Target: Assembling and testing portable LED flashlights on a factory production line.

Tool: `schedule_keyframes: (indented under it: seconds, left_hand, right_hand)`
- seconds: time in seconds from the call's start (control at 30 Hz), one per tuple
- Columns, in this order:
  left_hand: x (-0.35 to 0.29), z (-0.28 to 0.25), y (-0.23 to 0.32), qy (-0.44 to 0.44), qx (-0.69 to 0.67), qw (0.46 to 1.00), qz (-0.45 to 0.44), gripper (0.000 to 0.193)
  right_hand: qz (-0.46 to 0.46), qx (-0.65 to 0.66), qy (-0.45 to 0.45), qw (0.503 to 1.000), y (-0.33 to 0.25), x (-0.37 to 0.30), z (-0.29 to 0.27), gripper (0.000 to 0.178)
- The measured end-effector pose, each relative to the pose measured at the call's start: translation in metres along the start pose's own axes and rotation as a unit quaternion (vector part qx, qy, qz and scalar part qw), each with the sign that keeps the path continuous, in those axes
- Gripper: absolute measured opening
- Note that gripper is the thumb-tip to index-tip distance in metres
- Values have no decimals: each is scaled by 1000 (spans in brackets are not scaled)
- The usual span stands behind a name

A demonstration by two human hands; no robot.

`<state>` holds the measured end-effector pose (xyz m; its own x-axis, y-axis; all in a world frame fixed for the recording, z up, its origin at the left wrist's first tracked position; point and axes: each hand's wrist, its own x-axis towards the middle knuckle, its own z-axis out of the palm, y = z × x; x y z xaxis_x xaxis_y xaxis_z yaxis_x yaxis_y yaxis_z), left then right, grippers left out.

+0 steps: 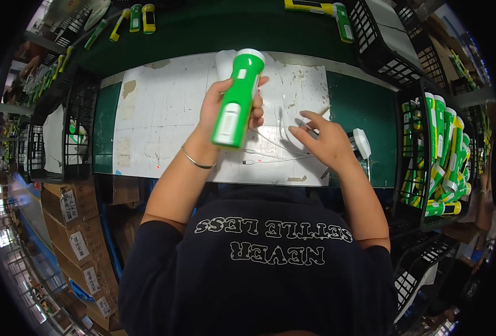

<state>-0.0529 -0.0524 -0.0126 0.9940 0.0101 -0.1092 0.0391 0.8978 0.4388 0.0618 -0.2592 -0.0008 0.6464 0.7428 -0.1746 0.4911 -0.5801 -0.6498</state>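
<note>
My left hand (pixel 217 109) is wrapped round a green flashlight (pixel 239 92), tilted with its white head end pointing up and away. A white panel shows on its lower body. To its right, my right hand (pixel 326 140) hovers with fingers apart and nothing visibly in them. Below those fingers lies a pale, coiled or round item (pixel 292 131), blurred and partly covered. White cables (pixel 270 161) with plug ends lie on the white sheet (pixel 164 112) between my hands.
On the right stands a black crate (pixel 413 145) full of green and yellow flashlights (pixel 441 151). A black basket (pixel 63 168) stands at the left. Beside my right wrist is a white-headed item (pixel 362 143). More flashlights (pixel 135 18) lie on the far green surface. Cardboard boxes (pixel 77 235) are stacked lower left.
</note>
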Motion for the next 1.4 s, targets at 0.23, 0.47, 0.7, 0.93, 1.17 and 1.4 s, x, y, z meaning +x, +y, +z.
schedule_keyframes:
  seconds: [0.23, 0.47, 0.7, 0.93, 1.17, 1.4]
  left_hand:
    - [-1, 7, -6, -88, -79, 993, 2, 63]
    - [-4, 31, -27, -13, 576, 790, 211, 59]
    - [3, 54, -38, -42, 574, 787, 222, 40]
    - [-8, 31, -30, -7, 617, 776, 132, 37]
    - [-2, 31, -27, -27, 642, 754, 136, 30]
    - [7, 34, -28, -50, 651, 746, 131, 30]
  right_hand:
    - [-18, 335, -98, 937, -2, -4, 3, 41]
    - [-74, 230, -42, 970, -1, 1, 17, 69]
    - [-247, 32, 145, 958, 21, -16, 7, 53]
    - [-124, 0, 440, 890, 57, -62, -96, 48]
    - [316, -220, 518, 764, 160, -162, -234, 63]
    - [454, -286, 376, 755, 234, -173, -302, 73]
